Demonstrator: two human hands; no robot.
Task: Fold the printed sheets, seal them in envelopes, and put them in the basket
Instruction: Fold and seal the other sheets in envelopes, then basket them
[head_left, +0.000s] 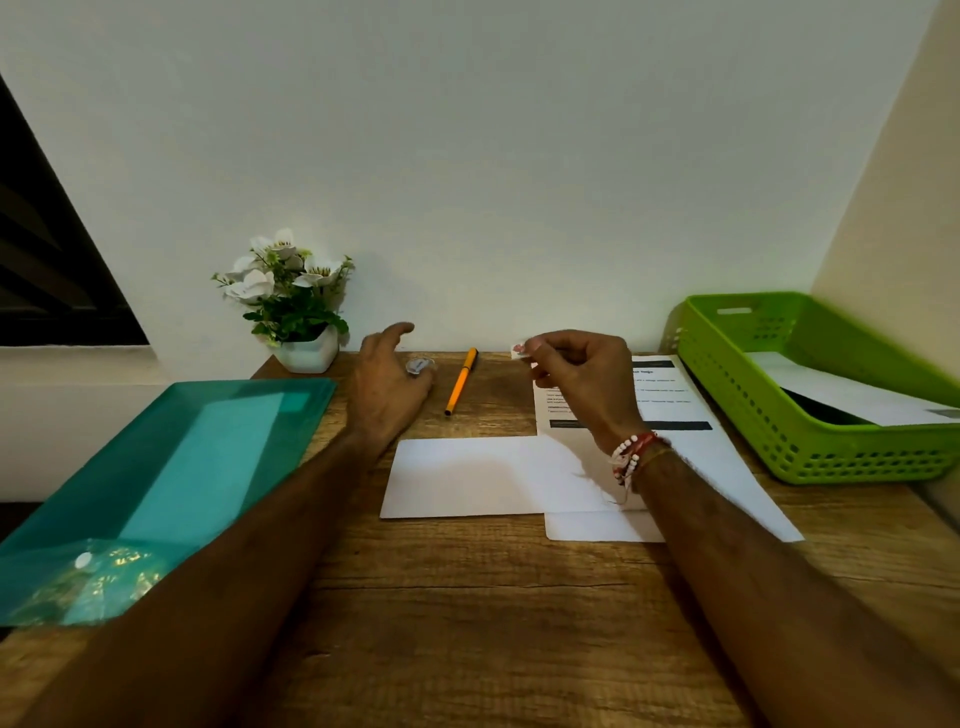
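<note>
A white envelope (467, 475) lies flat in the middle of the wooden desk. To its right lies a printed sheet (691, 441) with black bars, partly under my right forearm. My right hand (582, 379) hovers above that sheet, fingers pinched on a small white sticker (518, 351) with a red mark. My left hand (387, 384) rests on the desk behind the envelope with fingers apart, beside a small roll of stickers (420, 365). The green basket (810, 457) at the right holds a white envelope (852, 397).
An orange pen (461, 382) lies between my hands. A white pot with artificial flowers (296, 306) stands at the back by the wall. A teal plastic folder (171, 478) covers the desk's left side, overhanging the edge. The wall runs close behind.
</note>
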